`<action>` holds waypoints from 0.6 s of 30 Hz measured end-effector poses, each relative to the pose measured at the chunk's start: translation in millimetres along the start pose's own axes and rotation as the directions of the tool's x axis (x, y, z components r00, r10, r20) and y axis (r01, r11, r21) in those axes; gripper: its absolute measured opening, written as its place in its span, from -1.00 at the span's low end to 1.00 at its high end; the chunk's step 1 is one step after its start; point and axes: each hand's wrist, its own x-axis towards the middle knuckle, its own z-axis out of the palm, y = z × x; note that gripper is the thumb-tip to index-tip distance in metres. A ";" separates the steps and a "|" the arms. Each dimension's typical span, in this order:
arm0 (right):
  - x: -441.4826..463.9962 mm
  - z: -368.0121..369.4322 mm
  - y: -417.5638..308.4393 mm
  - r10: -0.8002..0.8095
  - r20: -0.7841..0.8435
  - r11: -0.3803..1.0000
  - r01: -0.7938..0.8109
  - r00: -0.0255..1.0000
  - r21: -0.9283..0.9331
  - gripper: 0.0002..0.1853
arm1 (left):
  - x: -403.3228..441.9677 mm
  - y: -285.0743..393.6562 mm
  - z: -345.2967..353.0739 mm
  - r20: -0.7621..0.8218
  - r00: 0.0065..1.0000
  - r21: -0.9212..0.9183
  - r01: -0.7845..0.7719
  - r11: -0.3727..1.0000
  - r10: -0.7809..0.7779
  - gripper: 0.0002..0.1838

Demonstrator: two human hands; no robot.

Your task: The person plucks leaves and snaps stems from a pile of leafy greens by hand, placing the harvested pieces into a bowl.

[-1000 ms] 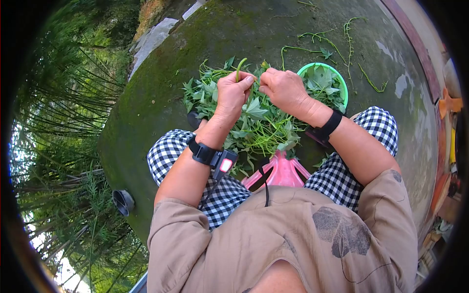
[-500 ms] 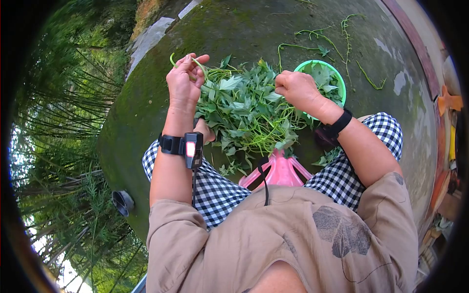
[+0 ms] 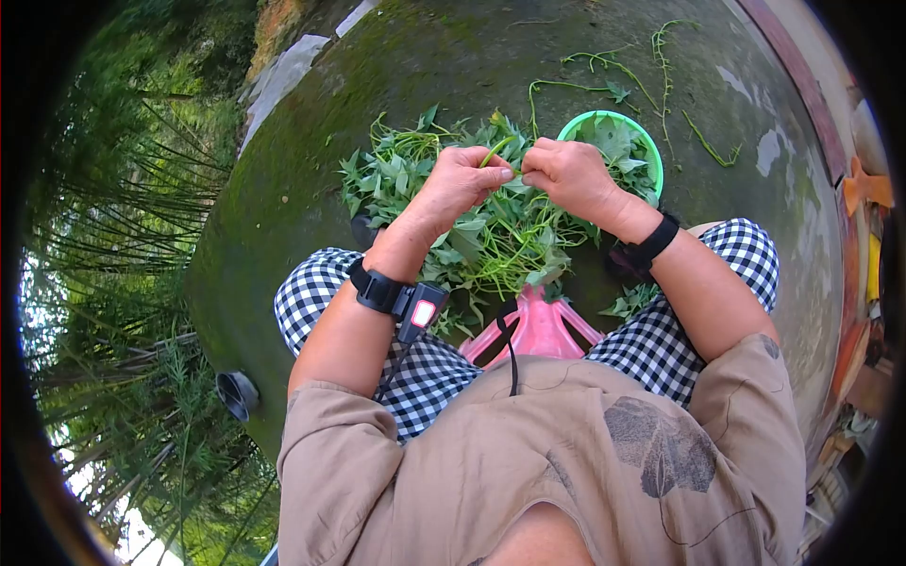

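Note:
A heap of leafy green stems (image 3: pixel 500 241) lies on the ground before me, between my knees. Above it my left hand (image 3: pixel 461 179) pinches a pale green stem (image 3: pixel 497 151), which curves up past the fingertips. My right hand (image 3: pixel 569 176) is closed close beside it, fingertips nearly meeting the left thumb. It seems to grip the same stem, though its fingers hide the spot. Just beyond my right hand stands a round bright green basket (image 3: pixel 660 156) with picked leaves in it.
Long bare vines (image 3: pixel 667 80) lie on the mossy concrete at the far right. A pink plastic stool (image 3: pixel 536 325) shows between my legs. A dark pot (image 3: pixel 237 394) sits at the left edge, by bamboo-like plants (image 3: pixel 113 283).
My left hand has swung right and slightly down, carrying the stem from the heap's left side to my right hand. My right hand has hardly moved and stays closed.

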 end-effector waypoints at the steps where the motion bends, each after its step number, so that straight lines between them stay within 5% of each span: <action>1: 0.1 1.5 0.5 0.010 0.009 1.000 -0.010 1.000 0.010 -0.87 | 2.7 -2.3 -0.4 0.007 1.000 -0.013 -0.004 1.000 0.004 -0.88; 6: 2.9 -1.8 -5.9 0.126 0.049 0.952 -0.134 0.991 0.273 -0.87 | 5.8 -2.2 1.4 0.032 0.999 -0.079 0.002 0.997 0.001 -0.91; 11: 2.0 0.6 -1.7 0.293 0.222 0.655 -0.365 0.930 0.662 -0.92 | 8.2 -6.4 0.1 0.017 1.000 -0.093 -0.009 0.996 0.010 -0.92; 14: 8.5 -15.9 -11.5 0.358 0.199 0.533 -0.375 0.912 0.759 -0.94 | 6.4 -7.3 -0.2 0.016 1.000 -0.075 0.019 0.997 -0.018 -0.93; 18: 15.2 -33.7 2.9 0.382 0.096 0.572 -0.317 0.919 0.757 -0.95 | 9.3 -15.6 -11.1 -0.037 0.996 -0.013 0.076 0.997 -0.076 -0.94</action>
